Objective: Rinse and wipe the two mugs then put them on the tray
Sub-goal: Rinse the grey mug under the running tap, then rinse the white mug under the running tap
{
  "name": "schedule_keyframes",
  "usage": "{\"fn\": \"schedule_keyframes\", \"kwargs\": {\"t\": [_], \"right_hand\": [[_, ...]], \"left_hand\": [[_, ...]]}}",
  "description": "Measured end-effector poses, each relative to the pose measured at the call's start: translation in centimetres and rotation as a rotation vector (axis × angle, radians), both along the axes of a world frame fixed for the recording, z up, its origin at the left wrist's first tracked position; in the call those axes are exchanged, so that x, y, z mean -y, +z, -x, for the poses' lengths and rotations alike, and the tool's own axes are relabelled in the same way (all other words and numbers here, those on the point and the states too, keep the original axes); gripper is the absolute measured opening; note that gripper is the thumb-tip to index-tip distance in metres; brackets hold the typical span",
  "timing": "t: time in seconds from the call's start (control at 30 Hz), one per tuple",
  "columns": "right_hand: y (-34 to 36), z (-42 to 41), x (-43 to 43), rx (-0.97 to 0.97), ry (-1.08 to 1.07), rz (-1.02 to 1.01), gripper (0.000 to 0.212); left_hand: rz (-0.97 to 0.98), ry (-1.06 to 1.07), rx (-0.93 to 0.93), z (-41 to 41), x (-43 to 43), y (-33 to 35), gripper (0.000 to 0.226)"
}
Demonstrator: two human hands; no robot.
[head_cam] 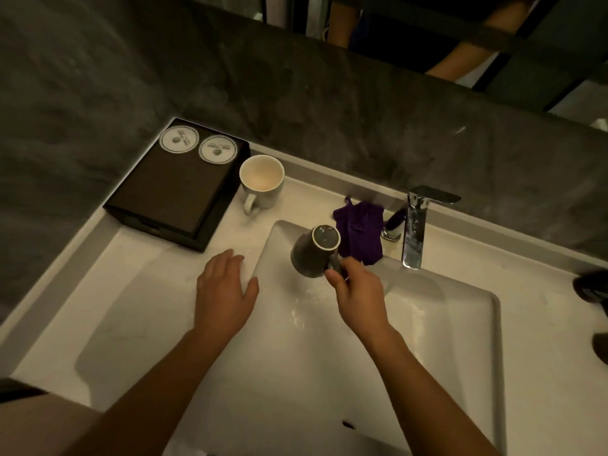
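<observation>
A: Over the far-left corner of the sink (460, 324), about 11 o'clock from its middle: dark mug (307, 258), tipped right over, base ring facing the camera. Right hand (357, 291) grips its handle, fingers and thumb curled round it.

B: Left hand?

A: Left hand (227, 291) is flat, fingers straight, holding nothing. It's at 9 o'clock of the dark mug, over the counter (131, 307) just beside the sink rim. Can't tell if the palm is touching.

B: Second mug?

A: White mug (261, 182) is upright on the counter at 11 o'clock of the dark mug, with its handle toward the camera and its inside tinged beige. It's just beside the tray's right edge.

B: Tray?

A: Tray (171, 189) is dark, at 10 o'clock, in the counter corner by the grey wall. Two round white discs (179, 139) lie at its far end.

B: What's in the way?

A: The white mug stands between the dark mug and the tray. Purple cloth (360, 232) is crumpled on the ledge at 2 o'clock, just behind the dark mug, which hides part of it. Chrome tap (416, 225) stands at 3 o'clock, beyond the cloth. Dark shapes (592, 286) at the right edge are cut off and can't be identified.
</observation>
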State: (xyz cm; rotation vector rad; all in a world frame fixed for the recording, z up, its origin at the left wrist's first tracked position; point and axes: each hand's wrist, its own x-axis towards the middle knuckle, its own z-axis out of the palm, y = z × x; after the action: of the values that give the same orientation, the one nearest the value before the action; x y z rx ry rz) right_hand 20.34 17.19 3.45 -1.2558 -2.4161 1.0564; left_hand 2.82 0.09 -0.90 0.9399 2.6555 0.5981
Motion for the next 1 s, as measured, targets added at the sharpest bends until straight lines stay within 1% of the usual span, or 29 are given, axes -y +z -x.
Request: {"fn": "schedule_keyframes", "kwargs": {"t": [0.1,0.23,0.4,0.7,0.87,0.93,1.0], "right_hand": [[0.2,2.7,-0.6,-0.039,-0.026,-0.011,0.014],[-0.4,5.9,-1.7,-0.043,-0.080,-0.042,0.017],[-1.0,8.1,-2.9,-0.002,-0.083,-0.068,0.021],[-1.5,10.4,-3.4,0.025,-0.076,-0.073,0.019],[-1.8,11.0,-3.9,0.054,-0.081,-0.056,0.022],[-1.6,11.0,-3.6,0.069,-0.117,-0.061,0.027],[-1.2,10.7,-2.5,0.062,-0.207,-0.109,0.035]], "left_hand": [[0.126,-0.018,-0.030,1.5,1.7,-1.2,0.071],[0.164,-0.061,-0.070,2.4,3.1,-2.2,0.086],[0.180,-0.071,-0.127,2.2,3.3,-2.3,0.086],[0.212,-0.072,-0.132,2.2,3.2,-2.2,0.085],[0.202,-0.071,-0.133,2.2,3.3,-2.2,0.085],[0.208,-0.075,-0.135,2.2,3.3,-2.3,0.085],[0.210,-0.076,-0.134,2.3,3.2,-2.3,0.085]]}}
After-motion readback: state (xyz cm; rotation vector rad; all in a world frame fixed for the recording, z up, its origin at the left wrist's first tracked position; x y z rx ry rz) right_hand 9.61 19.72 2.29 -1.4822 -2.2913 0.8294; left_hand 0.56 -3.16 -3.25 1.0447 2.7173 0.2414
